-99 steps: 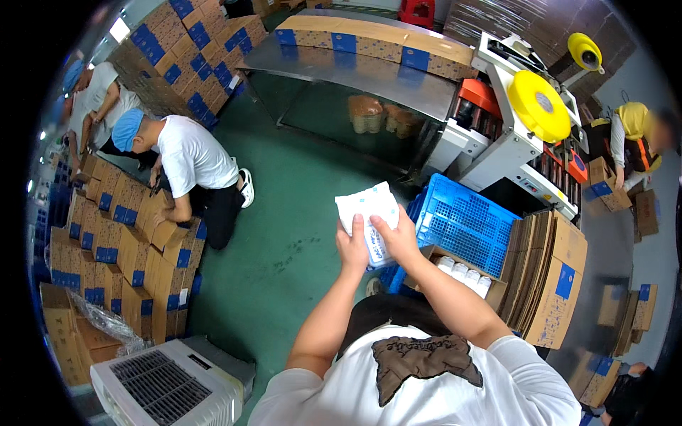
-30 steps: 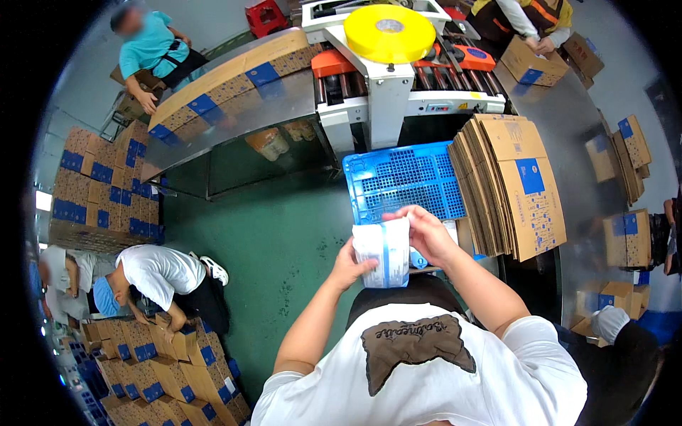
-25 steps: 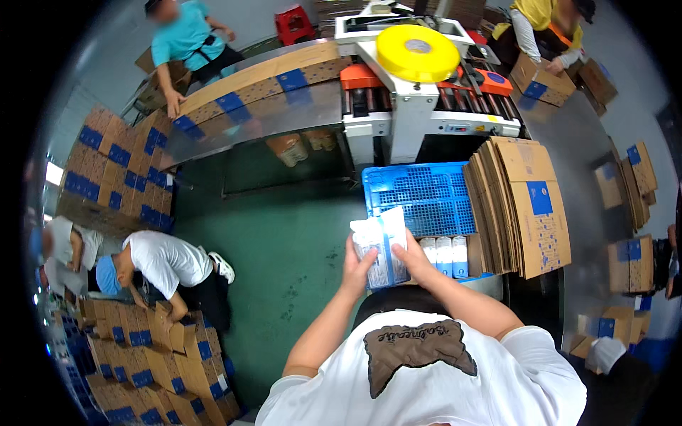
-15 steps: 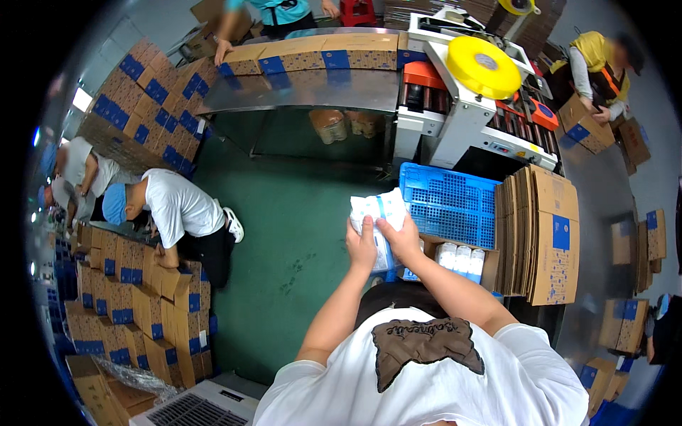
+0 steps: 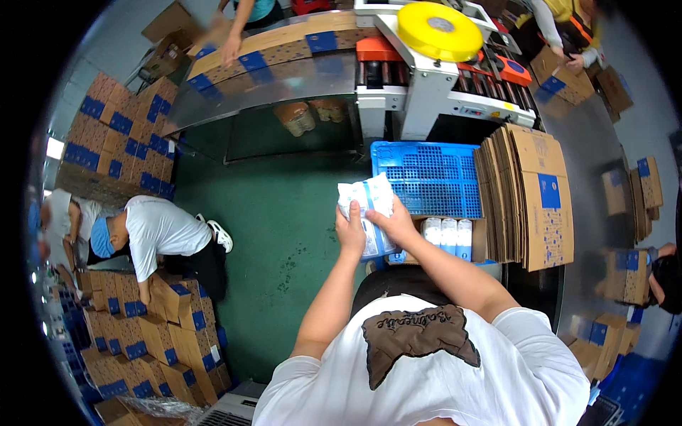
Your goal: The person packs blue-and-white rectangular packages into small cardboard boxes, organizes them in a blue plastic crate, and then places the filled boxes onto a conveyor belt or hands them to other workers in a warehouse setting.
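Observation:
In front of my body, white-and-blue soft packs (image 5: pixel 376 238) are held between my two hands. My left hand (image 5: pixel 349 233) grips their left side with the thumb on top. My right hand (image 5: pixel 395 224) closes around the right side, its thumb pressed across the front. Most of the other fingers are hidden behind the packs. Just right of my hands, an open carton (image 5: pixel 480 240) holds several upright white-and-blue packs (image 5: pixel 447 234). My right forearm passes in front of part of it.
Behind the carton lies a blue plastic crate (image 5: pixel 426 150), with flattened cartons (image 5: pixel 545 231) standing to its right. A carton sealer with a yellow tape roll (image 5: pixel 440 32) stands beyond. Stacked cartons (image 5: pixel 153 330) and a crouching person (image 5: pixel 167 231) are at left; other people handle cartons farther off.
My view has shifted, so the surroundings sit differently in the picture. Both hands still hold the packs, whose blue-and-white front shows more now. The crouching person's arm has moved slightly over the cartons.

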Action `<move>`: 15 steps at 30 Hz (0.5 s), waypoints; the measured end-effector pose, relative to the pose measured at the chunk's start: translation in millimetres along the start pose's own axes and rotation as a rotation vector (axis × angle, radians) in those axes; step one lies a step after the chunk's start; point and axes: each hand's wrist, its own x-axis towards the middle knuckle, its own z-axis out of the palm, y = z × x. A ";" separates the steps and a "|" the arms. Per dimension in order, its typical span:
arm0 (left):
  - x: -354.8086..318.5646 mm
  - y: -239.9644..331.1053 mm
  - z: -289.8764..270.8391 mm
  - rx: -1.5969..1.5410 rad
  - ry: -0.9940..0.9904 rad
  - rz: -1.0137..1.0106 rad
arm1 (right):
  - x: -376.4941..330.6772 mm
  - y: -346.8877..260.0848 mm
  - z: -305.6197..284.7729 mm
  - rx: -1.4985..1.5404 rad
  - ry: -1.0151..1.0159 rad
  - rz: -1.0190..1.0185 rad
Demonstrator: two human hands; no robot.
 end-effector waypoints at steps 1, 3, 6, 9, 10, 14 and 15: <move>5.8 -9.6 5.6 -0.060 -0.035 -0.062 | -0.6 -0.2 -15.5 0.134 -0.138 0.064; 4.4 -19.3 22.2 -0.165 -0.165 -0.138 | -3.9 5.1 -46.3 0.208 -0.264 0.207; 1.9 -80.1 40.7 0.031 -0.332 -0.168 | -3.7 37.8 -89.6 0.231 -0.273 0.348; -14.1 -108.5 50.0 0.626 -0.365 -0.081 | -16.2 88.5 -134.7 -0.049 -0.107 0.275; -23.1 -128.7 42.1 0.760 -0.376 -0.073 | -21.4 101.7 -143.4 -0.104 -0.112 0.287; -49.0 -146.2 30.2 0.635 -0.560 -0.193 | -41.3 154.1 -145.6 -0.267 -0.213 0.383; -50.0 -145.1 29.5 0.651 -0.582 -0.242 | -38.9 159.4 -141.6 -0.487 -0.250 0.461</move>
